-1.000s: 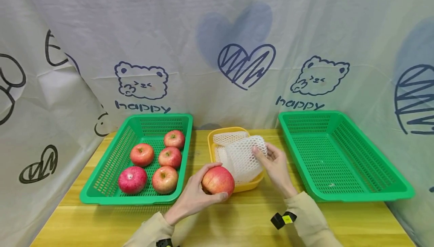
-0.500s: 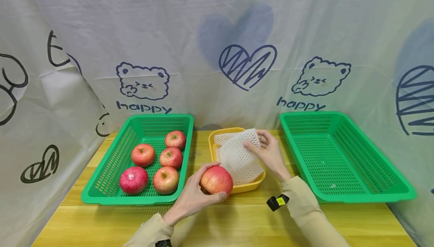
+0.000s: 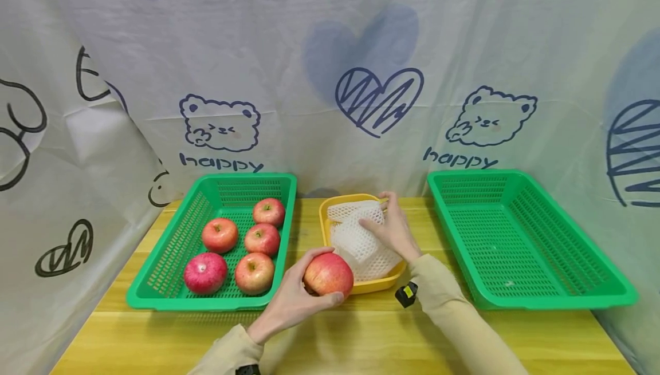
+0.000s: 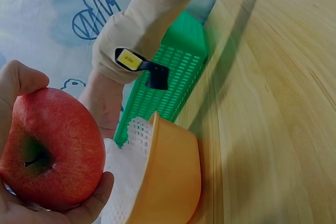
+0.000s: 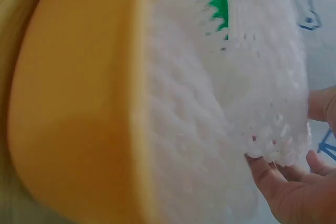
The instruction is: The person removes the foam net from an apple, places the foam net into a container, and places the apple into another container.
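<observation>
My left hand (image 3: pixel 296 303) grips a red apple (image 3: pixel 329 275) just in front of the yellow basket. In the left wrist view the apple (image 4: pixel 68 140) shows its stem, with fingers and thumb around it. Over the basket (image 3: pixel 378 285), my right hand (image 3: pixel 396 231) pinches the edge of a white foam net sleeve (image 3: pixel 361 237). The right wrist view has this sleeve (image 5: pixel 273 77) raised between thumb and fingers, above other white netting (image 5: pixel 178 108) inside the basket. How many sleeves lie beneath cannot be made out.
On the left, a green basket (image 3: pixel 135 295) holds several apples (image 3: pixel 255 273). Another green basket (image 3: pixel 533 300) stands to the right. Both rest on a wooden table (image 3: pixel 371 335), with a printed curtain (image 3: pixel 309 152) hanging behind it.
My right hand has moved left and slightly away from me over the yellow basket, and the foam net sleeve has shifted left with it. The left hand and its apple stay nearly still.
</observation>
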{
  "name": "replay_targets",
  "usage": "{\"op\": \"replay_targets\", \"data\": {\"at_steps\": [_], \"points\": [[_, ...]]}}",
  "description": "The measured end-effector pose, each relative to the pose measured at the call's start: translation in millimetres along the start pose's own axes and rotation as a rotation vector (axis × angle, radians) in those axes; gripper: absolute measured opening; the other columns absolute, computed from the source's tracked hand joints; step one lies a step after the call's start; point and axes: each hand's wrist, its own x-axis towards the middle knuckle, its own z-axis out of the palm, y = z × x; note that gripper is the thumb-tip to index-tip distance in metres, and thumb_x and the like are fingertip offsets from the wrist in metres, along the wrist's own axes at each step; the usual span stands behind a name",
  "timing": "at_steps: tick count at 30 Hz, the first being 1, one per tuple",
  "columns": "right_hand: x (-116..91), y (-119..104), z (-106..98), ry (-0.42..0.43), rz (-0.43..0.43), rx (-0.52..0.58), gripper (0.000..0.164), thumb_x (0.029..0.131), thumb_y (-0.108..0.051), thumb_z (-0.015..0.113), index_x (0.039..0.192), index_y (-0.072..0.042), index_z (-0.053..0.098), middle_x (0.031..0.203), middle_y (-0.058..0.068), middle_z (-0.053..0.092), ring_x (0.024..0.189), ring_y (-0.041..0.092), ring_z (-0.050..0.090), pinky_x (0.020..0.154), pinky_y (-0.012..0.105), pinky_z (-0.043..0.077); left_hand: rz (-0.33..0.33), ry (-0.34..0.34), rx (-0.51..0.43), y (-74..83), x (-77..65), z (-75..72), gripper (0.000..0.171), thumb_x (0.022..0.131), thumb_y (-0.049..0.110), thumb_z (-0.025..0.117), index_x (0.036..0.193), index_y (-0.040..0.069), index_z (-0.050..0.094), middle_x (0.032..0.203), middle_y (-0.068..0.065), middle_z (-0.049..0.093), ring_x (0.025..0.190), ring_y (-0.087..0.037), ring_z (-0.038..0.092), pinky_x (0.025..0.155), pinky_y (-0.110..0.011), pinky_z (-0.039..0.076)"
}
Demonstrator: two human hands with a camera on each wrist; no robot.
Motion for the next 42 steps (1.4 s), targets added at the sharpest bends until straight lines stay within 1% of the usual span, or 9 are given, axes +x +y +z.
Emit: {"op": "replay_targets", "data": {"at_steps": [4,9,12,15,20,24,31,38,42], "points": [[-1,9,8,0.006,-0.133,-0.21,0.054,0.085,-0.014,0.08,0.125,-0.004,0.046,0.12,0.021,0.05,0.112,0.037,0.051,0.098,0.049,0.048,-0.004,0.003,0.005,-1.3,-0.6,-0.3,0.068,0.078,0.024,0.084,0.139,0.022,0.054,0.13,-0.008,0.065,0.109,-0.021,0.065,0.085,-0.027,0.056],[-6,16,12,0.036,-0.359,-0.529,0.03,0.08,-0.016,0.085,0.095,-0.01,0.06,0.103,0.013,0.045,0.102,0.033,0.042,0.087,0.045,0.04,-0.015,0.003,0.002,-1.9,-0.6,-0.9,0.068,0.078,0.024,0.084,0.138,0.023,0.055,0.13,-0.01,0.065,0.108,-0.021,0.065,0.084,-0.027,0.056],[-10,16,11,-0.015,-0.437,-0.657,0.016,0.082,-0.018,0.083,0.086,-0.014,0.068,0.096,0.007,0.054,0.1,0.031,0.047,0.089,0.047,0.038,-0.023,0.002,-0.001,-2.1,-0.6,-1.3,0.067,0.078,0.024,0.084,0.138,0.023,0.055,0.13,-0.01,0.065,0.109,-0.022,0.065,0.084,-0.028,0.056],[-14,15,10,-0.121,-0.446,-0.717,0.008,0.088,-0.022,0.078,0.09,-0.014,0.075,0.096,0.005,0.063,0.104,0.029,0.054,0.095,0.05,0.039,-0.028,0.001,0.002,-1.8,-0.3,-1.2,0.067,0.078,0.024,0.084,0.138,0.023,0.055,0.13,-0.01,0.065,0.109,-0.023,0.065,0.083,-0.028,0.056],[-21,14,9,-0.313,-0.392,-0.724,0.025,0.096,-0.028,0.068,0.112,-0.01,0.074,0.111,0.01,0.068,0.111,0.032,0.059,0.102,0.052,0.043,-0.027,-0.006,0.003,-1.7,0.4,-1.1,0.067,0.078,0.024,0.084,0.138,0.023,0.055,0.13,-0.01,0.065,0.108,-0.022,0.065,0.083,-0.027,0.056],[-24,13,9,-0.392,-0.38,-0.735,0.031,0.097,-0.028,0.064,0.119,-0.007,0.07,0.113,0.013,0.066,0.106,0.033,0.061,0.098,0.051,0.048,-0.028,-0.01,-0.012,-2.0,0.7,-1.7,0.067,0.078,0.023,0.084,0.139,0.023,0.054,0.131,-0.01,0.065,0.108,-0.022,0.065,0.084,-0.028,0.056],[-26,15,11,-0.415,-0.369,-0.723,0.03,0.097,-0.024,0.063,0.119,-0.003,0.066,0.106,0.016,0.061,0.091,0.032,0.062,0.085,0.048,0.055,-0.023,-0.009,-0.009,-3.5,1.0,-2.5,0.068,0.078,0.024,0.084,0.139,0.024,0.054,0.13,-0.011,0.065,0.108,-0.022,0.064,0.084,-0.027,0.056],[-25,19,13,-0.419,-0.323,-0.655,0.034,0.097,-0.022,0.063,0.123,-0.001,0.064,0.11,0.017,0.062,0.097,0.034,0.062,0.09,0.05,0.055,-0.032,0.003,-0.007,-3.4,0.4,-2.9,0.068,0.078,0.023,0.084,0.139,0.024,0.054,0.13,-0.012,0.065,0.107,-0.022,0.065,0.082,-0.026,0.056],[-25,20,12,-0.389,-0.302,-0.603,0.036,0.096,-0.024,0.067,0.123,0.0,0.066,0.113,0.017,0.065,0.102,0.034,0.064,0.093,0.049,0.055,-0.05,0.029,0.001,-2.1,-0.4,-2.7,0.072,0.076,0.023,0.085,0.14,0.021,0.053,0.129,-0.012,0.065,0.107,-0.022,0.065,0.083,-0.026,0.056]]}}
